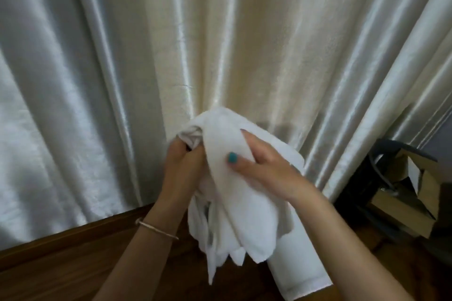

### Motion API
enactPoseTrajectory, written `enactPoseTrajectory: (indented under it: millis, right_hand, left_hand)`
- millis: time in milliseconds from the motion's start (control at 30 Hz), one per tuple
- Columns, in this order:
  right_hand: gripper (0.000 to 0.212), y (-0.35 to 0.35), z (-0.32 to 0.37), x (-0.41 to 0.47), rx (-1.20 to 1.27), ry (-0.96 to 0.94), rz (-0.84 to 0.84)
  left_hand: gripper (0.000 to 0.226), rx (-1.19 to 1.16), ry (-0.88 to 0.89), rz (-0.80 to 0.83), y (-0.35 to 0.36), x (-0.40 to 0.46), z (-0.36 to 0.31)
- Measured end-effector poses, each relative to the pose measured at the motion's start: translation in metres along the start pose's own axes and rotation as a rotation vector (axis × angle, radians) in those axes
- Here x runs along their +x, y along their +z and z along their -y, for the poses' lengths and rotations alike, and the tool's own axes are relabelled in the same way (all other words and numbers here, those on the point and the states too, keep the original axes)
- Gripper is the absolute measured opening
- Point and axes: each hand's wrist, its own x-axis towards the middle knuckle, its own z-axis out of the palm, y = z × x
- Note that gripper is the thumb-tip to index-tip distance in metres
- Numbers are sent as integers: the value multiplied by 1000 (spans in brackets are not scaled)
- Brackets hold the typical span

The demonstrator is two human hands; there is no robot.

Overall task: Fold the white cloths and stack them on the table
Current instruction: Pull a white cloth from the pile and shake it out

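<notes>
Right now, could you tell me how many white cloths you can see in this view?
2, possibly more. One bunched white cloth is gripped by the left hand and right hand; a flat white cloth lies below on the wooden table. The bunch may hide several.

A bunched cloth (pixel 234 178) hung between both hands above the table (pixel 73 264). The curtain (pixel 220 44) stood behind the table's far edge. Boxes (pixel 403 193) sat at its right.
</notes>
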Motion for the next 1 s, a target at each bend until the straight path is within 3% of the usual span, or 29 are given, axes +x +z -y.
enactPoseTrajectory:
  millis: [100, 200, 267, 333, 467, 567, 633, 733, 800, 867, 933, 1000]
  right_hand:
    - [110, 90, 26, 13, -355, -72, -4]
    - [102, 184, 53, 16, -626, -194, -277]
    - [90, 242, 72, 18, -486, -219, -355]
    - [80, 299, 90, 23, -332, -265, -408]
    - [79, 421, 123, 42, -96, -235, -302]
    - [81, 508, 140, 52, 42, -222, -181]
    - [81, 559, 145, 54, 74, -265, -147]
    - [77, 626, 136, 56, -28, -399, -98]
    - [78, 665, 114, 55, -280, -486, -17]
    - [83, 701, 61, 55, -587, -588, 91]
    - [82, 723, -6, 42, -940, -564, 353]
    - [82, 727, -69, 25, -1158, -440, 585]
  left_hand:
    - [8, -62, 89, 46, -63, -12, -31]
    - [32, -162, 144, 184, -152, -30, -55]
    - [45, -203, 187, 309, -220, -44, -63]
    - [53, -101, 252, 321, -294, -58, -77]
    - [40, 287, 321, 62, -448, -74, -99]
    - [30, 426, 169, -59, -545, -81, -105]
    - [38, 534, 127, -143, -598, -81, -96]
    - [40, 671, 212, -162, -654, -85, -70]
    - [26, 643, 111, -212, -687, -90, -35]
    - [22, 721, -130, -262, -721, -97, 16]
    - [43, 688, -444, -325, -744, -109, 60]
    - [56, 479, -691, -406, -749, -118, 85]
